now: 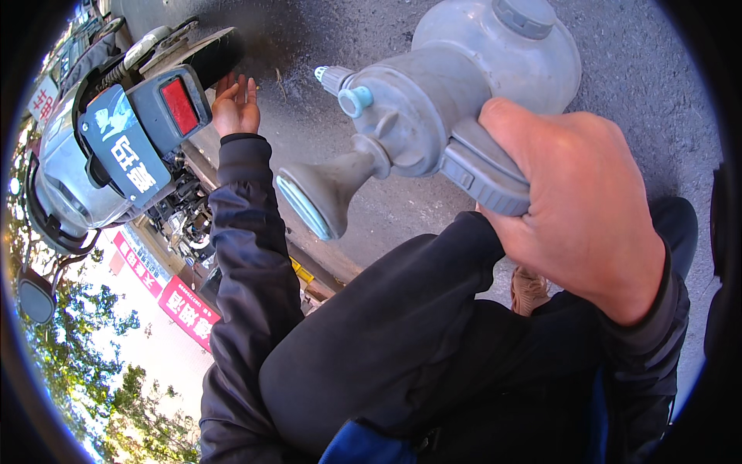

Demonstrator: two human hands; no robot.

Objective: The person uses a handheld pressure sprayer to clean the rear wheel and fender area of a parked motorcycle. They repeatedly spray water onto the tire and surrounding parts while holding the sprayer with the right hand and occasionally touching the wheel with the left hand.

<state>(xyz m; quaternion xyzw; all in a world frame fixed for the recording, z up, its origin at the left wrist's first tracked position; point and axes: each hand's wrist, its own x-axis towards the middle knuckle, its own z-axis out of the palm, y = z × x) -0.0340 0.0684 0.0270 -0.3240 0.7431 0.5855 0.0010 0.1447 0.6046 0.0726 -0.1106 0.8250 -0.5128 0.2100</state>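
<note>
My right hand [579,197] grips the grey handle of a translucent plastic bottle [498,52] with a pump-type head and a flared, pale-blue-rimmed nozzle [316,200]. The nozzle points toward the lower left. At the upper left, my left hand [236,109] is palm up with its fingers apart, beside the black tyre [223,55] of a scooter or motorcycle. Its fingertips are close to the tyre; whether they touch it cannot be told. Just left of that hand are a red reflector [179,106] and a blue plate [124,148] bearing writing.
Grey asphalt [632,87] lies under the bottle. My bent knee [371,342] in dark trousers is below it, with a brown shoe [527,291] beside it. Red shop signs [188,313], trees [75,371] and the vehicle's mirror [36,296] are at the left.
</note>
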